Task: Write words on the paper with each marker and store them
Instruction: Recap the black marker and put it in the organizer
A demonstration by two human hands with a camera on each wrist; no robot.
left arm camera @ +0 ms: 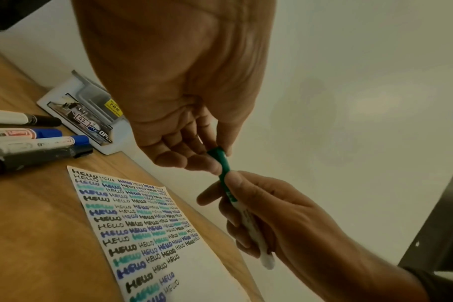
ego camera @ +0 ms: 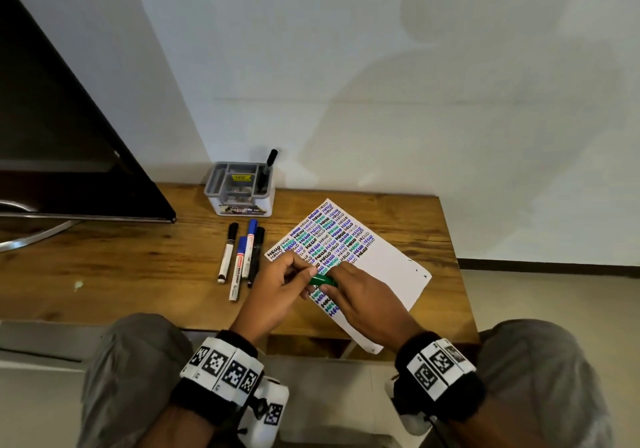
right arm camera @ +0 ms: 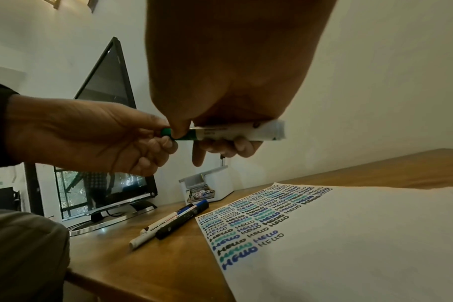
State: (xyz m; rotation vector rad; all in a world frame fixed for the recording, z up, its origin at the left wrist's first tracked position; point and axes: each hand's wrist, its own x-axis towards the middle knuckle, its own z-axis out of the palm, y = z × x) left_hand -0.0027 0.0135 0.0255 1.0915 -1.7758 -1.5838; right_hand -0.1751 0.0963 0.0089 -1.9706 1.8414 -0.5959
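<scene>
Step judged in hand: capping or uncapping; which cannot be told.

Left of frame, head view: four smooth cylindrical capped markers lie side by side on the grained wooden table; behind them, the grey-and-white plastic organiser holds one black marker.

Centre: left hand pinches the green cap; right hand is wrapped round the white-barrelled green marker, above the matte white paper filled with "HELLO". Next required: a straight axial pull or push.

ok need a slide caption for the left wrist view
Left hand pinches the green cap of a marker held by the right hand, above a paper of HELLOs.
</scene>
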